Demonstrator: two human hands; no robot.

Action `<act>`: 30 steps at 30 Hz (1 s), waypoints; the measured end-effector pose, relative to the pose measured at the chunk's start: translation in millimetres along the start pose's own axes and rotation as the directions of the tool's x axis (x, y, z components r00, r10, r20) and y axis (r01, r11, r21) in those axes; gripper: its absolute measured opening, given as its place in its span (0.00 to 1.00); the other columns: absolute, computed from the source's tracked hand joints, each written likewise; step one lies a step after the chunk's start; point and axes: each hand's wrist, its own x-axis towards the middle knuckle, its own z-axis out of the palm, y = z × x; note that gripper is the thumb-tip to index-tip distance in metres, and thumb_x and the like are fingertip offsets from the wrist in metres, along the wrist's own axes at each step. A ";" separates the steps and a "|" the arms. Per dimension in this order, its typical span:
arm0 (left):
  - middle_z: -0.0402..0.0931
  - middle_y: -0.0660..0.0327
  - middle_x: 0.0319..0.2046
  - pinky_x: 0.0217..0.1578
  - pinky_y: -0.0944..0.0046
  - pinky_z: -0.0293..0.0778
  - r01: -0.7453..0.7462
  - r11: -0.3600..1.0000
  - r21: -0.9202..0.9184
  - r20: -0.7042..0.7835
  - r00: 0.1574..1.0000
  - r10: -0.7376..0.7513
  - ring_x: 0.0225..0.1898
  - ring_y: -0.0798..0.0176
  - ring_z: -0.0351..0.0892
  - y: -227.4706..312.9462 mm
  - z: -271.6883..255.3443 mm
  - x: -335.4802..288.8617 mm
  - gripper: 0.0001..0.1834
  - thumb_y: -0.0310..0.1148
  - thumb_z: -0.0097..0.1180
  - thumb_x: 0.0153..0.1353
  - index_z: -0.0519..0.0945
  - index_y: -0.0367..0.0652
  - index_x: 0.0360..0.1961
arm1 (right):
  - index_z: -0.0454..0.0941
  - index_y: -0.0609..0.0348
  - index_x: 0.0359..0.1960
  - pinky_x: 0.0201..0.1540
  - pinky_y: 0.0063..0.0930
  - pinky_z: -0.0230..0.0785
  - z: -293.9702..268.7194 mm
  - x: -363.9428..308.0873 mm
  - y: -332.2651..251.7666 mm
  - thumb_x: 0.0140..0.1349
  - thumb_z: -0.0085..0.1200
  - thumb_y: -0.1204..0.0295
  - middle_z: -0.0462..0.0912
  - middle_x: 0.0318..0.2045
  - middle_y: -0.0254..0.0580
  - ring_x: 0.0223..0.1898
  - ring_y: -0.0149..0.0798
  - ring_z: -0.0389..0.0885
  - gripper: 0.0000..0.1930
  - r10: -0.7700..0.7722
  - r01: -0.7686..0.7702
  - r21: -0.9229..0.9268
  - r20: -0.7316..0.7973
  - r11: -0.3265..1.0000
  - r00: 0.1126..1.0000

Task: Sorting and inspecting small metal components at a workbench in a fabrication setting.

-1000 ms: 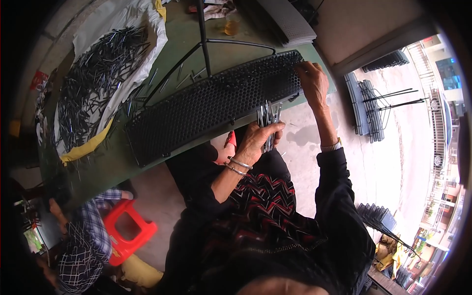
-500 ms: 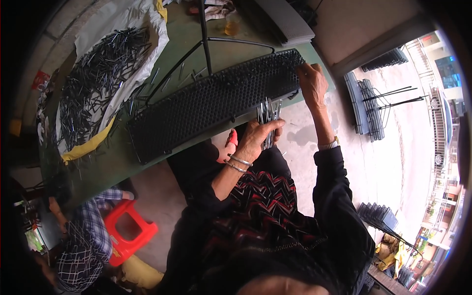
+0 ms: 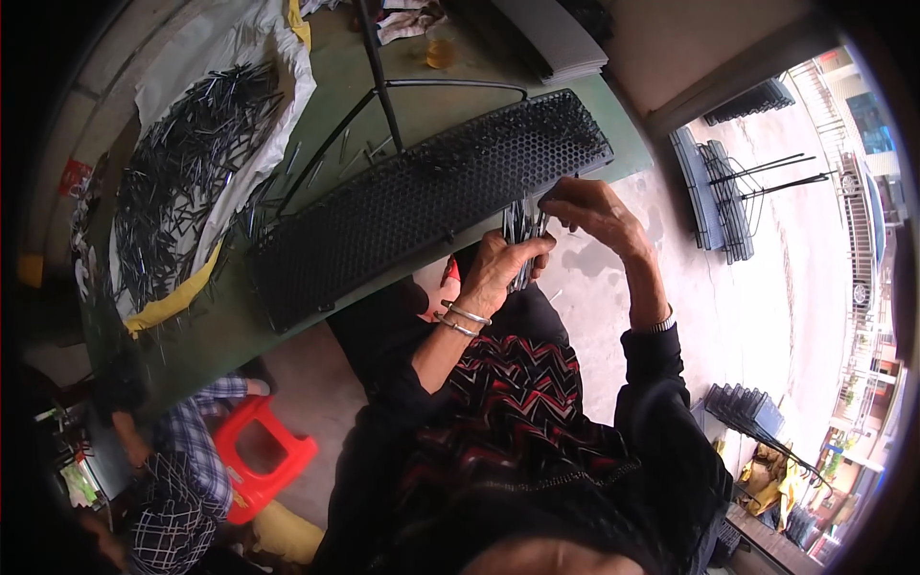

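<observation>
My left hand [image 3: 500,266] is closed round a bundle of thin metal rods [image 3: 520,226], held upright just off the table's near edge. At the top of that bundle, my right hand [image 3: 596,213] is closed, thumb and fingertips pinched at the upper end of one rod. The exact grip is partly hidden by the fingers. Behind both hands lies a long black panel [image 3: 383,206] full of small honeycomb holes, slanting across the table. Its far right part looks darker and rougher than the rest. A black wire frame [image 3: 381,96] rises behind the panel.
A white sack [image 3: 299,81] heaped with loose rods [image 3: 192,163] lies on the green table [image 3: 206,350]. Grey sheets [image 3: 565,62] are stacked at the far edge, near a cup [image 3: 440,54]. Another person [image 3: 182,489] is at lower left by a red stool [image 3: 235,450]. Panels [image 3: 714,196] stand outside right.
My right hand has come down and left from the panel's right end to the top of the rod bundle. My left hand keeps its grip in nearly the same place.
</observation>
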 end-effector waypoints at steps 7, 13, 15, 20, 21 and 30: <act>0.75 0.64 0.18 0.18 0.73 0.66 -0.015 1.000 0.008 -0.057 0.998 0.016 0.17 0.71 0.72 0.9 0.4 5.6 0.07 0.31 0.63 0.53 0.78 0.41 0.25 | 0.79 0.64 0.34 0.31 0.23 0.68 -5.7 3.9 3.9 0.61 0.53 0.66 0.79 0.26 0.36 0.27 0.28 0.75 0.11 0.010 -0.012 0.048 0.045 0.999 0.999; 0.77 0.63 0.18 0.18 0.74 0.65 -0.020 1.000 -0.020 -0.125 0.992 0.017 0.16 0.73 0.72 8.4 5.6 6.9 0.09 0.34 0.63 0.51 0.80 0.40 0.27 | 0.77 0.65 0.31 0.31 0.21 0.68 1.1 3.9 12.2 0.62 0.53 0.65 0.79 0.23 0.36 0.26 0.28 0.76 0.13 0.087 -0.049 0.306 -0.110 0.951 0.990; 0.77 0.63 0.18 0.18 0.74 0.65 -0.022 1.000 -0.019 -0.131 0.991 0.019 0.16 0.72 0.72 7.5 4.1 9.1 0.08 0.34 0.63 0.51 0.79 0.40 0.27 | 0.77 0.65 0.31 0.32 0.22 0.69 1.0 2.8 10.1 0.63 0.53 0.64 0.79 0.24 0.37 0.25 0.29 0.76 0.14 0.106 -0.053 0.335 -0.141 0.941 0.984; 0.76 0.63 0.18 0.18 0.73 0.66 -0.059 0.998 -0.036 -0.141 0.989 0.053 0.16 0.71 0.72 3.9 5.4 12.5 0.08 0.32 0.63 0.51 0.79 0.40 0.26 | 0.77 0.66 0.32 0.32 0.22 0.70 0.2 0.5 13.1 0.64 0.51 0.65 0.80 0.25 0.39 0.25 0.28 0.77 0.13 0.090 -0.016 0.335 -0.209 0.942 0.974; 0.76 0.63 0.18 0.18 0.73 0.66 -0.025 1.000 -0.015 -0.137 0.990 0.022 0.17 0.71 0.72 3.1 3.6 12.5 0.07 0.32 0.63 0.52 0.79 0.40 0.27 | 0.76 0.66 0.33 0.31 0.22 0.70 -0.1 0.0 13.8 0.65 0.51 0.66 0.81 0.25 0.39 0.25 0.28 0.77 0.13 0.082 -0.006 0.326 -0.222 0.946 0.971; 0.76 0.64 0.18 0.18 0.73 0.66 -0.002 1.000 0.015 -0.125 0.992 0.003 0.18 0.71 0.73 0.4 4.9 10.5 0.07 0.32 0.63 0.52 0.79 0.41 0.25 | 0.74 0.62 0.34 0.28 0.25 0.69 -18.9 35.3 32.7 0.63 0.53 0.72 0.81 0.25 0.41 0.23 0.30 0.78 0.06 -0.225 0.074 -0.223 -0.791 0.972 0.569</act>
